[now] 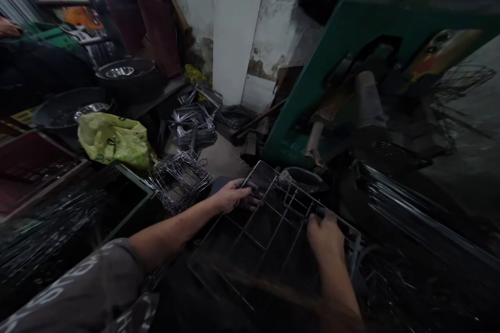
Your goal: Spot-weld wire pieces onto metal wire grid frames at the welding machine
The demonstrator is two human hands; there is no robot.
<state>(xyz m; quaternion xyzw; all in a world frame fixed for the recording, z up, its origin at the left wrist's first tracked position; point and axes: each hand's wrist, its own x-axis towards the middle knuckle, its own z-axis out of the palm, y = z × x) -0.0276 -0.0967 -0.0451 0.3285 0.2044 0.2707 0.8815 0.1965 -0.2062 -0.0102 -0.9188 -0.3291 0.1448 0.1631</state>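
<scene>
A wire rack (278, 229), a rectangular metal grid with a small bent wire part near its far edge, lies tilted in front of me. My left hand (236, 196) is at the rack's far left side, its fingers curled around the wire there. On the right, my right hand (326, 231) is closed on the wires near the far right edge, beside the small bent part. Dark shadow hides some fingertips of both hands. Just beyond the rack sits a dark shallow dish (302, 179), close to the base of the green machine (287, 130).
Wire frames (182, 179) are piled on the floor left of the rack, with bent wire pieces (195, 122) behind. A yellow-green sack (113, 138) and a crate of rods (135, 203) stand left. Long metal rods (414, 208) lie right. Another person's hand (8, 27) shows far left.
</scene>
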